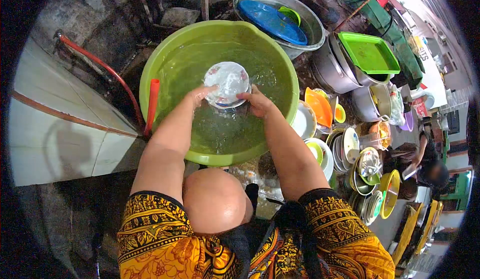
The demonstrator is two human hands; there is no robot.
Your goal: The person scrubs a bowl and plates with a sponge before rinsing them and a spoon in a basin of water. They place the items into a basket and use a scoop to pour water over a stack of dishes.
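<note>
A small stack of white plates [227, 81] with a pink floral pattern is over the water in a big green basin [220, 159]. My left hand [202, 94] grips the stack at its left edge, fingers at the rim. On the opposite side, my right hand [257, 101] holds the lower right edge with the thumb on top. More than one rim shows at the bottom of the stack. Water with ripples and splashes surrounds both hands.
A red hose [115, 74] runs to the basin's left rim beside a tiled wall [65, 124]. Behind stands a metal tub [312, 19] with a blue lid [272, 21]. Pots [335, 61], a green tray [369, 53] and stacked dishes [345, 146] crowd the right; another person [415, 154] is beyond.
</note>
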